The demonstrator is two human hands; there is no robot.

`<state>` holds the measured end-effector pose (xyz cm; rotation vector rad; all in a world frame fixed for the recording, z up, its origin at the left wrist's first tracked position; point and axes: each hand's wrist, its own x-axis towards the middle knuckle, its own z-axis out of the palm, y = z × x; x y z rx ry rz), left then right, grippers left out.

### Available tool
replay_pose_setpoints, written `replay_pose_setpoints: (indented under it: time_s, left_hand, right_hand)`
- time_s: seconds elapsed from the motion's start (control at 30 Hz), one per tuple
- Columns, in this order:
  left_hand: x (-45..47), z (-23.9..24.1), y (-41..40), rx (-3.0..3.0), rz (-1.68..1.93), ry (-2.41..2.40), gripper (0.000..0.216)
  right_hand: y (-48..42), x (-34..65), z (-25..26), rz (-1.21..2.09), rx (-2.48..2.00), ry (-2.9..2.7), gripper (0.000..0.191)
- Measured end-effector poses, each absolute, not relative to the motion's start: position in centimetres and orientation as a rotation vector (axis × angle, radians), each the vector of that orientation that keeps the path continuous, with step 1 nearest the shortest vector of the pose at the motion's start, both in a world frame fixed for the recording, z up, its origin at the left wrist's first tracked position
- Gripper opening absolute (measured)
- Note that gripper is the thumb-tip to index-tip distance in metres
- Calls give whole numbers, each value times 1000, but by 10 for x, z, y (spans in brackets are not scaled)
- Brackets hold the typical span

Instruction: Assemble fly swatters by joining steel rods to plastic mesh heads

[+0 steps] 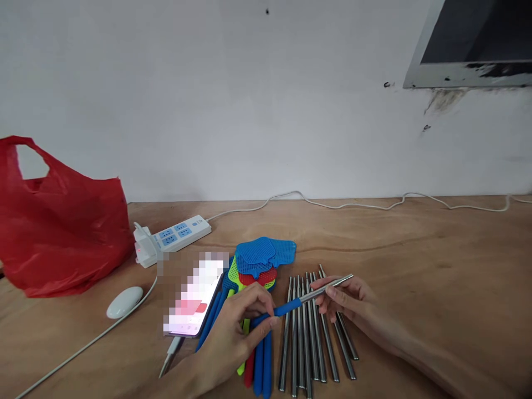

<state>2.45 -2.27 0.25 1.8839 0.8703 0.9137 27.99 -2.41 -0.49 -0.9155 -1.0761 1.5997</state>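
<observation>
My left hand pinches a blue handle between thumb and fingers. My right hand grips the slim metal rod that runs out of that handle's end, its narrower tip pointing up and right. Under and behind my left hand lies a stack of fly swatters, with blue mesh heads on top, a red mesh head and a yellow-green one below. Their blue, red and yellow-green handles point toward me. Several bare metal rods lie fanned out below the held rod.
To the left a phone lies plugged in, its screen lit and partly blurred. Beyond it are a white power strip, a white oval mouse-like object and a red plastic bag. A white cable runs along the wall.
</observation>
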Motion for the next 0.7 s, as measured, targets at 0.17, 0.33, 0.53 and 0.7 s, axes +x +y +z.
replay_pose_setpoints:
  time_s: [0.17, 0.33, 0.53, 0.7]
  left_hand:
    - [18, 7, -22, 2086, 960, 918, 8]
    - [9, 8, -14, 2415, 1029, 1121, 14]
    - [8, -3, -6, 2551, 809, 1280, 44]
    - [10, -6, 0, 2605, 670, 1331, 55]
  right_hand:
    - [-22, 280, -6, 1571, -934, -909, 37]
    - [-18, 285, 0, 1569, -954, -772, 47]
    - [-12, 286, -6, 1667, -959, -834, 51]
    - [-12, 286, -11, 1687, -989, -867, 50]
